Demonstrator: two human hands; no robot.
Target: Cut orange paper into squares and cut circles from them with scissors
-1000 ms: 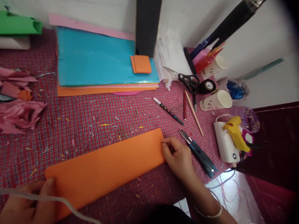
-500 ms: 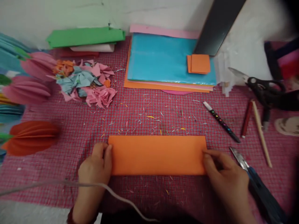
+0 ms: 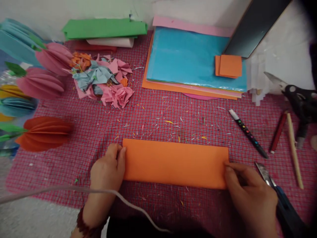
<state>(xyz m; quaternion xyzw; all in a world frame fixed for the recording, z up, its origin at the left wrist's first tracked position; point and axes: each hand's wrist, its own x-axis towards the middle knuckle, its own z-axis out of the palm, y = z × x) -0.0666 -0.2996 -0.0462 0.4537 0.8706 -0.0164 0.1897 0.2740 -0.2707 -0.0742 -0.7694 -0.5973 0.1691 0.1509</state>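
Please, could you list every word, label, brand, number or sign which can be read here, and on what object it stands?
No text can be read.
Long rectangular orange paper: no writing visible.
Slim black pen with coloured dots and white end: any lettering is too small to read.
Black-handled metal scissors: blurred; no mark legible.

Plain orange paper rectangle (image 3: 175, 164), long and narrow, smooth, straight-edged, lying flat crosswise on the cloth-covered bench (image 3: 85, 127), right end slightly lower in view, both short ends pinched.
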